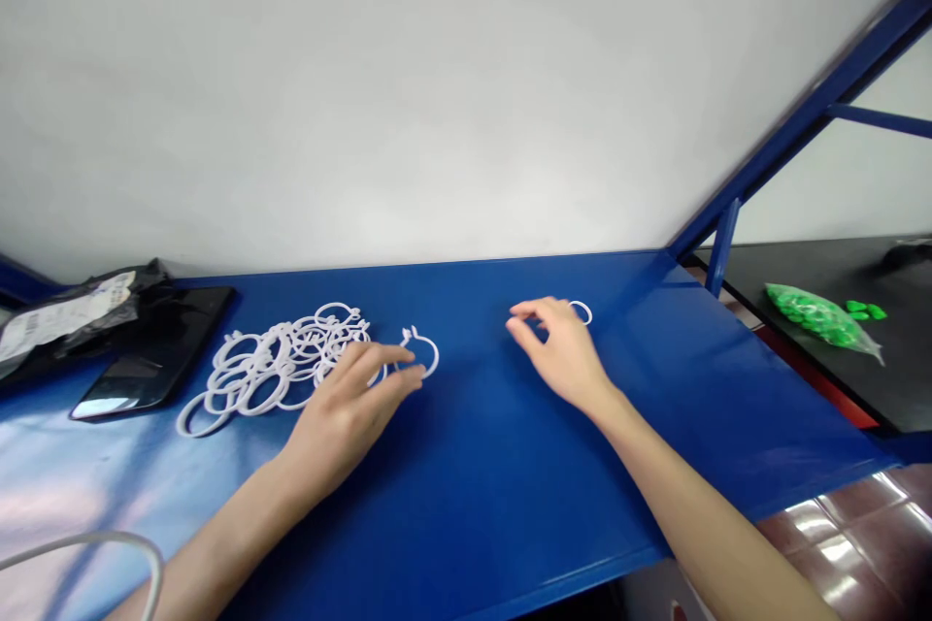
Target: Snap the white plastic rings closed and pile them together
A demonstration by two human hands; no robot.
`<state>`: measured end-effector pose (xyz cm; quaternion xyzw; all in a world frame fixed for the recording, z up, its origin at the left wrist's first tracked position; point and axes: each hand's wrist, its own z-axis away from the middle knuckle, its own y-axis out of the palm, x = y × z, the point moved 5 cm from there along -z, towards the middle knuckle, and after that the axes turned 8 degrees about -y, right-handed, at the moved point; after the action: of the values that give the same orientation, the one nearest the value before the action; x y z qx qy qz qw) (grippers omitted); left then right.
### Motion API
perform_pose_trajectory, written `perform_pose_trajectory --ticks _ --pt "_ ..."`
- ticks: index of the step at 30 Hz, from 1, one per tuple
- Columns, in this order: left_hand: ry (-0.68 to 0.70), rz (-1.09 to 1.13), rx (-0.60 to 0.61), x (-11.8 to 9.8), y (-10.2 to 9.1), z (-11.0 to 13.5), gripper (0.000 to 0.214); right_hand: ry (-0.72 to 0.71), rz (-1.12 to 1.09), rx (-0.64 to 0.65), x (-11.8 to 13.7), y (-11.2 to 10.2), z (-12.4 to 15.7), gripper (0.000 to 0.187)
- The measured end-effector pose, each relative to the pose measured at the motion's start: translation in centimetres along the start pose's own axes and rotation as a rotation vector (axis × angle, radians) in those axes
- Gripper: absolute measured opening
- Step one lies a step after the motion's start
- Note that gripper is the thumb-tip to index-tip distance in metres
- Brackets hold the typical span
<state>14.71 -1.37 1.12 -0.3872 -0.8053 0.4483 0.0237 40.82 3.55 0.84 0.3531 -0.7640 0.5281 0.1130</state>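
Note:
My left hand [349, 408] is closed with thumb and fingers around a white plastic curtain ring [435, 353], whose small clasp ends point up. Just left of that hand lies a tangled pile of similar white rings [266, 369] on the blue table. Farther right, my right hand [564, 349] hovers over the table with thumb and fingers apart and nothing visible between them. Another white ring [588, 312] lies behind it, partly hidden by the hand.
A black phone-like slab [123, 388] and a black plastic package [80, 310] with a white label lie at the left. A pale cable [94, 537] crosses the lower left. At right, blue frame bars [772, 141] stand before a dark surface with a bag of green pieces [819, 315].

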Motion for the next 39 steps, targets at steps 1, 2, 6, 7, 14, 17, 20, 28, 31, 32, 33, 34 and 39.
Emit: perform_pose_trajectory --ticks 1,2,6,7,14,17,20,28,31,32,33,34,39 --pt "0.056 0.041 0.041 -0.8 0.1 0.1 0.024 0.011 -0.211 0.084 1.4 1.1 0.5 0.020" --pt "0.116 0.080 0.071 -1.7 0.2 0.2 0.026 0.028 -0.399 0.176 2.9 2.2 1.0 0.021" --pt "0.284 0.111 0.119 -4.5 0.1 0.4 0.031 0.085 -0.684 0.327 6.4 4.5 2.9 0.018" --pt "0.299 0.103 0.120 -4.9 0.1 0.4 0.032 0.098 -0.695 0.325 6.5 4.7 3.0 0.018" --pt "-0.199 0.244 -0.050 -2.4 0.3 0.4 0.017 0.186 -0.757 0.317 5.0 4.9 3.2 0.016" --pt "-0.415 0.417 0.088 -1.3 1.3 0.4 0.007 0.176 -0.768 0.373 5.5 5.2 3.6 0.013" --pt "-0.518 0.542 0.180 -1.0 1.9 0.5 0.013 0.175 -0.795 0.374 5.9 5.5 3.8 0.015" --pt "-0.626 0.645 0.195 -0.9 2.1 0.8 0.012 0.179 -0.892 0.329 5.8 5.3 3.9 0.016" --pt "-0.612 0.637 0.180 -0.7 2.2 0.9 0.012 0.201 -0.862 0.302 5.7 5.4 3.9 0.016" --pt "-0.606 0.637 0.172 -0.6 2.2 1.0 0.012 0.203 -0.848 0.296 5.7 5.4 4.0 0.017" --pt "-0.603 0.638 0.166 -0.6 2.2 1.0 0.012 0.197 -0.828 0.293 5.7 5.3 4.0 0.017" --pt "-0.603 0.637 0.161 -0.6 2.2 1.0 0.012 0.180 -0.798 0.292 5.8 5.2 4.1 0.016" --pt "-0.602 0.626 0.145 -0.8 2.3 1.1 0.011 -0.042 -0.573 0.254 6.6 4.5 4.1 0.015"
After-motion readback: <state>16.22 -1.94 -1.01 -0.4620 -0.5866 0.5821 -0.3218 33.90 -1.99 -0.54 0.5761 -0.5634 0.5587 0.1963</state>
